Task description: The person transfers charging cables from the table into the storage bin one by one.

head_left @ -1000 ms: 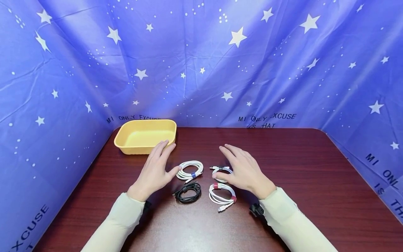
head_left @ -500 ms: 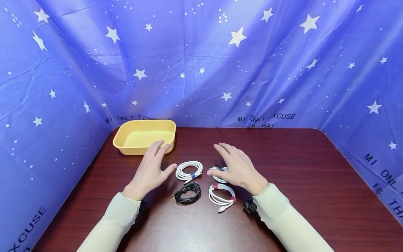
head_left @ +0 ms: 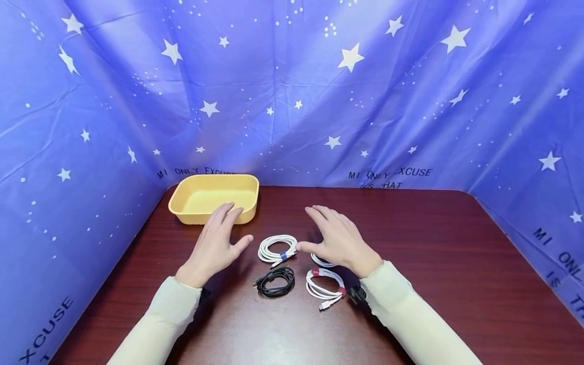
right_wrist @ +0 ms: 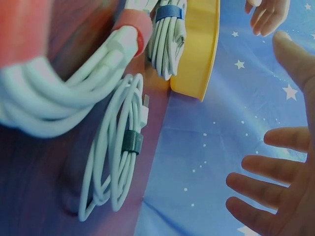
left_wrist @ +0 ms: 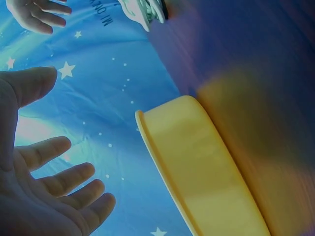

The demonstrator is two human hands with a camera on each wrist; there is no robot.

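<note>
Far-left corner of the table: yellow container standing upright, close to the far edge; no change of place on the table noted. Left hand: in front of the container, fingers extended, grip released, nothing held. Its thumb overlapped the blue-strapped white cable in the head view a second ago; the two now appear apart.

Midway between the left and right edges: four coiled cables, in two rows. Left pair, the blue-strapped white cable with the black cable on its near-edge side. Right pair, the small white cable with the red-strapped white cable on its near-edge side. None has shifted on the table.

Right hand: has come inward, leftward, and now covers more of the small white cable from the head camera. Fingers extended, grip released, nothing held. Assessment: the change is one of hand position only; handling of the cables has not begun.

Between views: the right wrist view shows the small white cable's dark strap and metal plug, both hidden in the head view, and a gap between thumb and cables. The left wrist view shows the left fingers clear of the container's side.
</note>
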